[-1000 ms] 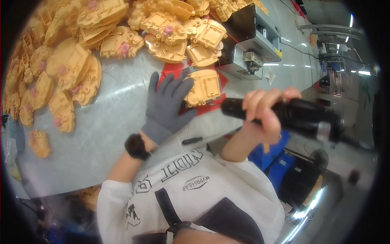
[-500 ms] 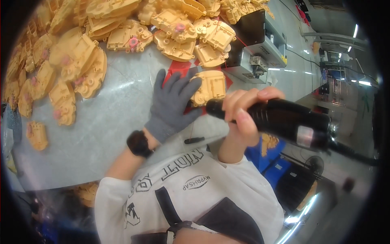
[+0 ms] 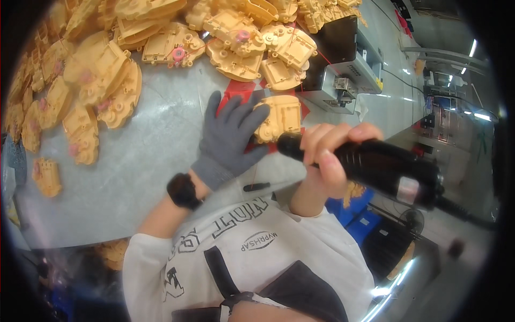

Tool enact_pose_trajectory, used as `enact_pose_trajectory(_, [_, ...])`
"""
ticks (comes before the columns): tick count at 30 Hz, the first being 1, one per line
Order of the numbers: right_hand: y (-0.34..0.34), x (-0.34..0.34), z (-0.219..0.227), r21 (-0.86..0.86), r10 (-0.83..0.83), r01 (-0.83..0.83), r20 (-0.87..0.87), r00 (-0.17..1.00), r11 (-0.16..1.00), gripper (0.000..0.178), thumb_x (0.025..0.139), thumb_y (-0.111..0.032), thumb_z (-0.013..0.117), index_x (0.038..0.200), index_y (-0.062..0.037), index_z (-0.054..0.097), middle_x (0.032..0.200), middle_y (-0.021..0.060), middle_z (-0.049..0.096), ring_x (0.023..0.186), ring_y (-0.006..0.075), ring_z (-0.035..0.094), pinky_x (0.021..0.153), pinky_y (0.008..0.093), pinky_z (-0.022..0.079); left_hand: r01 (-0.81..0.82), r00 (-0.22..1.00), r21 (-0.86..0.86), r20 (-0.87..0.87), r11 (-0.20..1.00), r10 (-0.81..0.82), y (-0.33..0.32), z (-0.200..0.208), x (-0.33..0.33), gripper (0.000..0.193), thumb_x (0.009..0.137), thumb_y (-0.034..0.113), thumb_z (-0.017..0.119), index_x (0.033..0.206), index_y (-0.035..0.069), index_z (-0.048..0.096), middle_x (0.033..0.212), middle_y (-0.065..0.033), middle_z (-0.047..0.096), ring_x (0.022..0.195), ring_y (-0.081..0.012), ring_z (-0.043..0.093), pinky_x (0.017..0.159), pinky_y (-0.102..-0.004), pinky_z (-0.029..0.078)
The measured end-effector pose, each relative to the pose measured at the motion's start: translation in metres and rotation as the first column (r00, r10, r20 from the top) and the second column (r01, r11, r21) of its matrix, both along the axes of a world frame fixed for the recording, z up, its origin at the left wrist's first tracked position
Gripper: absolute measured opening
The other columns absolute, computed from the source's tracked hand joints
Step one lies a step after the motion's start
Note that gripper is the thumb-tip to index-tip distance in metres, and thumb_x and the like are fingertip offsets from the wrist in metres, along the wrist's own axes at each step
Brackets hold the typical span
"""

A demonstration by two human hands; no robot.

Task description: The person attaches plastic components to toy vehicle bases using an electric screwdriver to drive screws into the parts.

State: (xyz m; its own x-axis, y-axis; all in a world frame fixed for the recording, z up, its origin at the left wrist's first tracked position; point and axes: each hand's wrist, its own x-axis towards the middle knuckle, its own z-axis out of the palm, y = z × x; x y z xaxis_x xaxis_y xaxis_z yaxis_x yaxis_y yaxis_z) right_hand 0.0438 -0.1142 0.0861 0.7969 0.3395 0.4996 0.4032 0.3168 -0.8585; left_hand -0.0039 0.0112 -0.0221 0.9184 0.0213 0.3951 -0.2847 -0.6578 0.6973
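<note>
My left hand (image 3: 228,137), in a grey glove, lies against the left side of a yellow plastic housing (image 3: 284,114). Its index finger rests over the housing's edge and the thumb is below, bracing it on the table. My bare right hand (image 3: 332,155) is wrapped around a black electric screwdriver (image 3: 375,163). The screwdriver slants, with its nose at the housing's lower right edge and its cord trailing right. From here I cannot tell whether its tip touches the housing. Red tape (image 3: 236,94) shows on the table behind the housing.
A big heap of similar yellow housings (image 3: 96,64) covers the far and left table (image 3: 145,177); some carry pink round parts. A black and grey machine (image 3: 340,80) stands at the back right. A small black-handled tool (image 3: 256,187) lies near my body. Blue bins (image 3: 365,228) sit lower right.
The view has shifted slightly, so the scene sits a little further right. Both hands keep the same hold, on the housing and on the electric screwdriver.
</note>
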Motion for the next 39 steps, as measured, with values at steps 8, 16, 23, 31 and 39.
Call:
enact_pose_trajectory(8, [0.000, 0.001, -0.002, -0.061, 0.051, -0.050, 0.018, 0.999, 0.997, 0.043, 0.070, 0.008, 0.056, 0.103, -0.0061, 0.033, 0.062, 0.0078, 0.049, 0.051, 0.0178, 0.048, 0.053, 0.0308, 0.044, 0.009, 1.000, -0.014, -0.006, 1.000, -0.009, 0.000, 0.000, 0.000, 0.070, 0.060, 0.036, 0.072, 0.120, 0.009, 0.046, 0.116, -0.0109, 0.051, 0.108, -0.0348, 0.045, 0.102, -0.0551, 0.022])
enact_pose_trajectory(16, [0.004, 0.000, -0.008, -0.089, 0.111, -0.109, 0.026, 0.993, 0.990, 0.040, 0.072, 0.010, 0.057, 0.100, -0.0061, 0.032, 0.069, 0.0089, 0.051, 0.055, 0.0172, 0.049, 0.054, 0.0297, 0.044, 0.019, 1.000, -0.002, 0.003, 1.000, -0.019, 0.002, -0.001, 0.001, 0.070, 0.062, 0.036, 0.070, 0.121, 0.009, 0.045, 0.116, -0.0115, 0.051, 0.108, -0.0354, 0.045, 0.102, -0.0552, 0.022])
enact_pose_trajectory(23, [0.011, -0.011, -0.011, -0.204, -0.090, 0.090, 0.011, 0.996, 0.975, 0.037, 0.073, -0.002, 0.061, 0.097, -0.0067, 0.033, 0.063, 0.0070, 0.047, 0.049, 0.0179, 0.047, 0.052, 0.0325, 0.044, 0.006, 1.000, 0.038, 0.021, 0.999, -0.007, -0.001, -0.002, 0.003, 0.069, 0.061, 0.037, 0.071, 0.121, 0.012, 0.047, 0.117, -0.0103, 0.049, 0.107, -0.0331, 0.045, 0.098, -0.0567, 0.026])
enact_pose_trajectory(31, [-0.060, 0.032, 0.021, 0.215, -0.293, 0.279, 0.036, 0.956, 0.936, 0.044, 0.071, -0.001, 0.056, 0.112, -0.0027, 0.040, 0.064, 0.0064, 0.051, 0.052, 0.0157, 0.050, 0.057, 0.0329, 0.045, -0.011, 0.999, 0.004, 0.051, 1.000, 0.010, -0.003, 0.006, -0.001, 0.059, 0.071, 0.036, 0.066, 0.118, 0.004, 0.048, 0.113, -0.0136, 0.052, 0.111, -0.0349, 0.044, 0.102, -0.0528, 0.025])
enact_pose_trajectory(39, [-0.065, 0.110, 0.009, -0.016, -0.641, 0.644, 0.082, 0.763, 0.765, 0.035, 0.067, 0.006, 0.056, 0.099, 0.0023, 0.045, 0.062, 0.0103, 0.052, 0.050, 0.0173, 0.051, 0.055, 0.0299, 0.046, 0.001, 0.994, -0.043, 0.113, 0.999, 0.004, -0.003, 0.003, 0.004, 0.057, 0.067, 0.033, 0.069, 0.114, 0.005, 0.051, 0.103, -0.0151, 0.055, 0.095, -0.0386, 0.049, 0.091, -0.0522, 0.033])
